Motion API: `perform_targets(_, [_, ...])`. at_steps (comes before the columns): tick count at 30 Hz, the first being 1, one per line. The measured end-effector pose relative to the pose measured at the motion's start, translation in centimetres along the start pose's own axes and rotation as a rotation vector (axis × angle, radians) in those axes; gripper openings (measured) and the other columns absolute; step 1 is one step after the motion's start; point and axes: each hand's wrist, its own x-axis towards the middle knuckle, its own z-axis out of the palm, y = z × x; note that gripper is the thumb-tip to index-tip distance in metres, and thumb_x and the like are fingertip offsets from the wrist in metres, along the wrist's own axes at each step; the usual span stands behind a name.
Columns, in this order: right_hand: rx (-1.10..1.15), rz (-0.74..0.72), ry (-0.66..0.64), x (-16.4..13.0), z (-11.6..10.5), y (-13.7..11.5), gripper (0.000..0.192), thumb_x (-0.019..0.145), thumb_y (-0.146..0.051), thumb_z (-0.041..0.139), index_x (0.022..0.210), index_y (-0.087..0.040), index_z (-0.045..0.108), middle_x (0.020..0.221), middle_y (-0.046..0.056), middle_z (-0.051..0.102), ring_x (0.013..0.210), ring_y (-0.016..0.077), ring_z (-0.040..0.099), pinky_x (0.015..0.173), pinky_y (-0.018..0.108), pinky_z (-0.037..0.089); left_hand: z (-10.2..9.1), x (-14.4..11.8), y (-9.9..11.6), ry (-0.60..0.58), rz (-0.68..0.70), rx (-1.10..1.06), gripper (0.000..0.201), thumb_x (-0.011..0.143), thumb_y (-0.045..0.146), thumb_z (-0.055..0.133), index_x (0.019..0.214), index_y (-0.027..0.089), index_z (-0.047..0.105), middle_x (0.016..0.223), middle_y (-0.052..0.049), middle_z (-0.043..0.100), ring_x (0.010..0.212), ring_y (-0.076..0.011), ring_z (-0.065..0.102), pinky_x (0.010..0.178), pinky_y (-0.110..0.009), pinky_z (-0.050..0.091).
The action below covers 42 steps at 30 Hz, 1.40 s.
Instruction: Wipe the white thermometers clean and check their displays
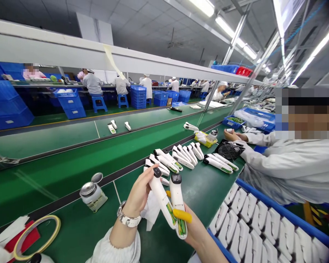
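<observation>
My left hand (141,190), with a white watch at the wrist, is closed around a white handheld device (161,193) with a black tip. A white wipe or paper (152,212) hangs beneath this hand; whether it is gripped I cannot tell. In my right hand (193,224), yellow covers on the fingers, is a second white device (177,195) of the same kind. Its thumb presses across the lower handle, where green circuit board shows. The lower ends of both devices touch. Just beyond my hands lie several similar white devices (164,160) in a row.
A pump bottle (92,195) stands left, near a tape roll (38,233). To the right, a blue crate (315,228) holds many white devices. A co-worker's hands (233,135) work beyond a black fan (229,149). A green conveyor belt (71,157) runs behind the bench.
</observation>
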Motion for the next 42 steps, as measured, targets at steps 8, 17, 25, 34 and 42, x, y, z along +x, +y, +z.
perform_targets(8, [-0.038, -0.134, 0.195, -1.5, -0.4, 0.6, 0.083, 0.058, -0.024, 0.082, 0.129, -0.019, 0.040, 0.086, 0.006, 0.071, 0.071, 0.0166, 0.065, 0.063, 0.025, 0.047, 0.8, -0.5, 0.0, -0.093, -0.019, 0.043, 0.042, 0.082, 0.039, 0.054, 0.120, 0.020, 0.054, 0.107, -0.010, 0.062, 0.096, -0.0232, 0.058, 0.082, -0.033, 0.044])
perform_targets(17, [-0.159, -0.320, 0.267, -4.2, 1.0, -0.3, 0.091, 0.055, -0.028, 0.083, 0.132, -0.021, 0.035, 0.097, 0.009, 0.069, 0.083, 0.0273, 0.064, 0.073, 0.038, 0.047, 1.0, -1.7, -0.1, -0.434, 0.110, 0.023, 0.076, 0.067, 0.017, 0.071, 0.130, 0.039, 0.034, 0.138, -0.005, 0.036, 0.125, -0.0325, 0.038, 0.086, -0.038, 0.044])
perform_targets(25, [-0.186, -0.214, 0.343, -4.6, 0.8, -0.2, 0.092, 0.048, -0.033, 0.086, 0.128, -0.022, 0.041, 0.092, 0.006, 0.070, 0.084, 0.0281, 0.063, 0.071, 0.037, 0.049, 0.9, -2.2, 0.1, -0.503, 0.200, 0.123, 0.070, 0.076, 0.019, 0.063, 0.133, 0.039, 0.028, 0.133, -0.009, 0.040, 0.117, -0.0303, 0.045, 0.081, -0.036, 0.047])
perform_targets(34, [-0.080, -0.096, 0.446, -4.9, 2.0, -0.7, 0.093, 0.040, -0.043, 0.086, 0.123, -0.024, 0.049, 0.079, 0.003, 0.069, 0.075, 0.0293, 0.065, 0.065, 0.038, 0.051, 1.2, -2.5, 0.7, -0.343, 0.157, 0.172, 0.049, 0.090, 0.035, 0.039, 0.137, 0.024, 0.032, 0.104, -0.010, 0.065, 0.101, -0.0226, 0.057, 0.087, -0.036, 0.044])
perform_targets(42, [0.024, -0.030, 0.433, -5.1, 1.8, -0.8, 0.120, 0.032, -0.041, 0.089, 0.135, -0.024, 0.031, 0.077, 0.000, 0.071, 0.064, 0.0220, 0.063, 0.054, 0.029, 0.050, 1.2, -2.5, 0.6, -0.356, 0.143, 0.116, 0.047, 0.091, 0.038, 0.034, 0.135, 0.020, 0.037, 0.106, -0.012, 0.065, 0.102, -0.0260, 0.057, 0.088, -0.040, 0.043])
